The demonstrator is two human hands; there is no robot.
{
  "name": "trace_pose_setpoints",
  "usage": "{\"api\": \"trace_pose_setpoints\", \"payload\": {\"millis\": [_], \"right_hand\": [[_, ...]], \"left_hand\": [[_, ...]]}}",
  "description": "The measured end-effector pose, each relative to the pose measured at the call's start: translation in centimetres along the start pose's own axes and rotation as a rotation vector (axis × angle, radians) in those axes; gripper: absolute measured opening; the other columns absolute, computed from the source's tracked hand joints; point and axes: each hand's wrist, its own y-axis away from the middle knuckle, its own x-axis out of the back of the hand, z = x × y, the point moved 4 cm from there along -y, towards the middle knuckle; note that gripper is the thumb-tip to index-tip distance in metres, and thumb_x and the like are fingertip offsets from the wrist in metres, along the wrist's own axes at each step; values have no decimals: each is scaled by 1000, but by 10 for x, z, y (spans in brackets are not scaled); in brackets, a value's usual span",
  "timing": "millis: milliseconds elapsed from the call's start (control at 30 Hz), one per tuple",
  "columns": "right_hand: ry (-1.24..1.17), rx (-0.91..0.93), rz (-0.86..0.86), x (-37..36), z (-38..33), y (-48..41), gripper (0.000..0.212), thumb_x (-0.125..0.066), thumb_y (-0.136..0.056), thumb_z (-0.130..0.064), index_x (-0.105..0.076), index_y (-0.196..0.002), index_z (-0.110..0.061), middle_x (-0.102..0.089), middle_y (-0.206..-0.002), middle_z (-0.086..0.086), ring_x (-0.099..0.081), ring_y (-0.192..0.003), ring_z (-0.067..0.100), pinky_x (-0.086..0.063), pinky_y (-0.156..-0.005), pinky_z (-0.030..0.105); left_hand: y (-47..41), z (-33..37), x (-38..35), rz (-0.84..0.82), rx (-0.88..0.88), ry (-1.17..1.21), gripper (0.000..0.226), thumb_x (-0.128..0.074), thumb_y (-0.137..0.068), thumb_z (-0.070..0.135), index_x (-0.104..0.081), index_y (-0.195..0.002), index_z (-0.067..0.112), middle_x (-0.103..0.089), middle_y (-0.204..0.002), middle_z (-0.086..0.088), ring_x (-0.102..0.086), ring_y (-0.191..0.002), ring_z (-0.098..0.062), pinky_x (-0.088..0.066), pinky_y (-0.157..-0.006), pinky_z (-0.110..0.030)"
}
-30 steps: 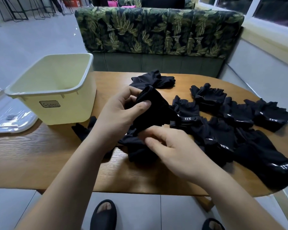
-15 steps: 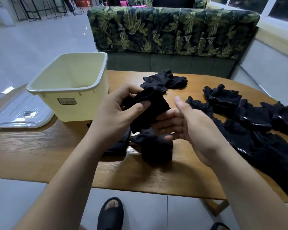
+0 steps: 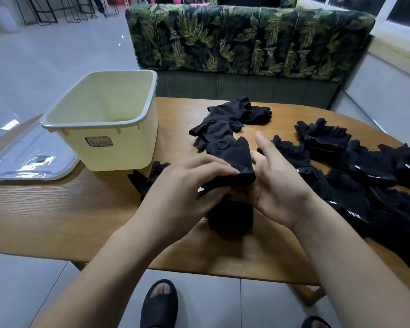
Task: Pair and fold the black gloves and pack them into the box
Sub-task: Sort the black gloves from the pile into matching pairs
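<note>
My left hand (image 3: pixel 182 185) grips a folded pair of black gloves (image 3: pixel 232 166) just above the wooden table (image 3: pixel 57 221). My right hand (image 3: pixel 279 188) lies flat against the pair's right side, thumb pointing up, with its fingers hidden under the fabric. The lower end of the pair (image 3: pixel 230 218) rests on the table. An empty pale yellow box (image 3: pixel 109 150) stands to the left. Several loose black gloves (image 3: pixel 365 185) lie in a pile on the right, and more gloves (image 3: pixel 232 114) lie behind the hands. One glove (image 3: pixel 147 178) peeks out from under my left hand.
The box's clear lid (image 3: pixel 29 159) lies flat at the table's left edge. A leaf-patterned sofa (image 3: pixel 246 43) stands behind the table. My feet in black slippers (image 3: pixel 161 301) show on the tiled floor below the front edge.
The view has swung left and down. My left hand has lowered the folded pair toward the table, and my right hand has come in under it with the thumb raised.
</note>
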Motion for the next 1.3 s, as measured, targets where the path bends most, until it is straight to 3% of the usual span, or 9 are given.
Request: {"api": "trace_pose_setpoints", "payload": {"millis": [167, 267, 400, 533, 700, 867, 1000, 1167, 1300], "right_hand": [[82, -91, 37, 11, 12, 1, 53, -37, -111, -49, -68, -135, -13, -74, -132, 14, -71, -124, 28, -56, -100, 37], [111, -112, 134, 25, 22, -4, 49, -48, -110, -37, -62, -142, -4, -74, -130, 19, -74, -116, 29, -62, -93, 37], [86, -74, 240, 39, 30, -9, 39, -54, -108, -19, -58, -136, 9, -70, -130, 29, -72, -102, 34, -59, -85, 41], [88, -50, 245, 40, 30, -9, 20, -53, -107, -11, -66, -120, -2, -77, -100, 16, -76, -80, 22, -61, -63, 29], [107, -36, 268, 41, 31, -11, 22, -54, -106, -9, -67, -121, 0, -78, -111, 15, -75, -94, 24, -62, -86, 37], [132, -44, 304, 51, 36, -12, 33, -52, -106, -6, -64, -136, 2, -74, -127, 22, -61, -132, 46, -35, -120, 62], [105, -46, 290, 48, 37, -12, 34, -48, -107, -3, -64, -136, 0, -75, -126, 21, -69, -124, 38, -45, -117, 60], [83, -20, 244, 44, 36, -11, 33, -47, -107, -1, -67, -133, -3, -76, -125, 18, -72, -120, 34, -54, -109, 53], [221, 64, 254, 37, 29, -8, 28, -54, -106, -1, -72, -122, -14, -81, -115, 10, -76, -114, 30, -61, -98, 43]], "left_hand": [[14, -1, -18, -125, -33, -213, 33, -66, -96, 27, -77, -126, 31, -72, -128, 12, -67, -116, -12, -56, -95, -39], [22, -2, -30, -177, -83, -262, 33, -66, -94, 25, -79, -123, 31, -75, -123, 11, -69, -110, -15, -57, -87, -38], [32, 0, -42, -268, -58, -231, 36, -67, -93, 32, -76, -128, 34, -73, -126, 13, -68, -113, -11, -57, -91, -34], [28, 1, -31, -243, 40, -36, 30, -69, -99, 42, -73, -128, 34, -69, -127, 20, -65, -116, 0, -54, -97, -28], [13, -25, 1, 60, 333, 18, 11, -74, -97, 22, -72, -105, 30, -71, -95, 17, -68, -93, -4, -53, -78, -19], [13, -59, -3, -55, 580, 8, 14, -73, -96, 24, -70, -107, 32, -71, -97, 15, -64, -90, 4, -46, -77, -7], [10, -61, -16, -157, 559, -81, 16, -73, -96, 36, -75, -110, 30, -64, -99, 13, -62, -89, -1, -50, -86, -21], [5, -59, -24, -188, 603, -100, 6, -77, -89, 34, -73, -91, 30, -67, -93, 9, -64, -88, -8, -53, -82, -30], [3, -60, -14, -136, 656, -93, 14, -78, -88, 30, -69, -79, 27, -70, -80, 10, -64, -79, -3, -48, -68, -23]]}}
